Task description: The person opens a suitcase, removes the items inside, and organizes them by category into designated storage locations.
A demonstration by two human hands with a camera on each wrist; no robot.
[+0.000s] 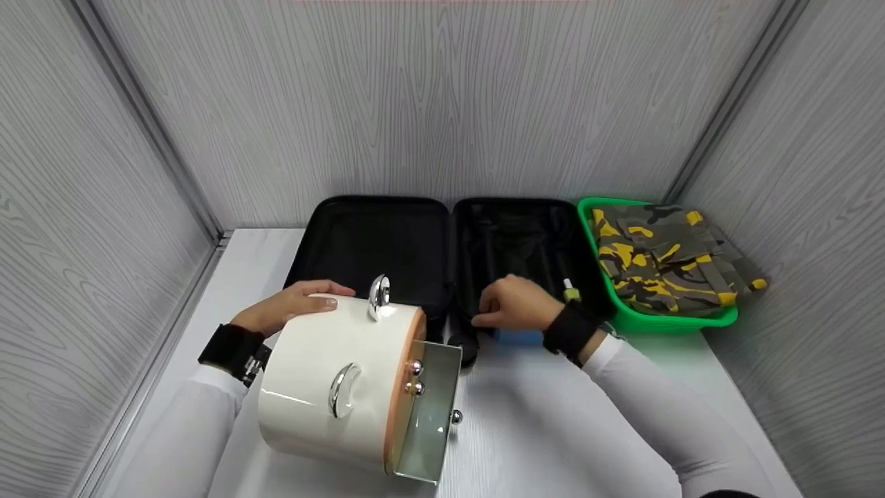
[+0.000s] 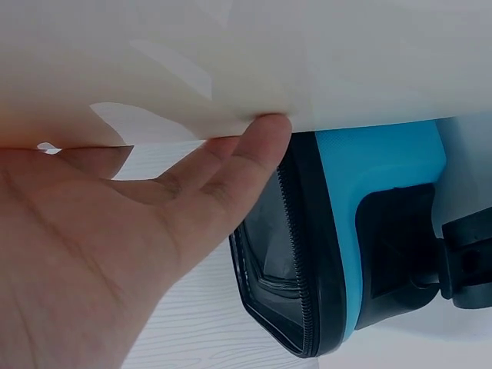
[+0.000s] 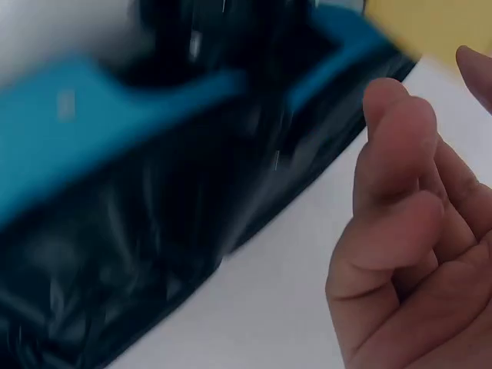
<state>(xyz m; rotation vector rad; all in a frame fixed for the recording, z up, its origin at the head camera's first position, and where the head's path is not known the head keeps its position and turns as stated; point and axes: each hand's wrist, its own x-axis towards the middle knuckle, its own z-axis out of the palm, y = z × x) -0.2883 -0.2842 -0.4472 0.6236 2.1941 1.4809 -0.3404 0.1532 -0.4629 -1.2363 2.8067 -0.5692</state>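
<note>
My left hand [image 1: 294, 304] grips a cream-white drum-shaped drawer box [image 1: 297, 387] at its far left edge, the thumb lying along its side. The box is tilted over, its silver curved handles turned upward. From its orange-rimmed face a clear drawer [image 1: 435, 415] with a small round knob sticks out. In the left wrist view, fingertips press the box's pale wall beside a blue and black zippered bag [image 2: 384, 154]. My right hand [image 1: 515, 304], fingers loosely curled and holding nothing, hovers over the front edge of the open black suitcase [image 1: 387, 242]. Part of a blue item [image 1: 518, 337] shows beneath it.
A green basket [image 1: 691, 323] with folded camouflage clothing [image 1: 650, 256] stands right of the suitcase. A small yellow-green bottle [image 1: 571, 292] with a white tip shows beside my right wrist. A black rounded object [image 1: 466, 348] lies by the suitcase's middle. Grey panels enclose the table.
</note>
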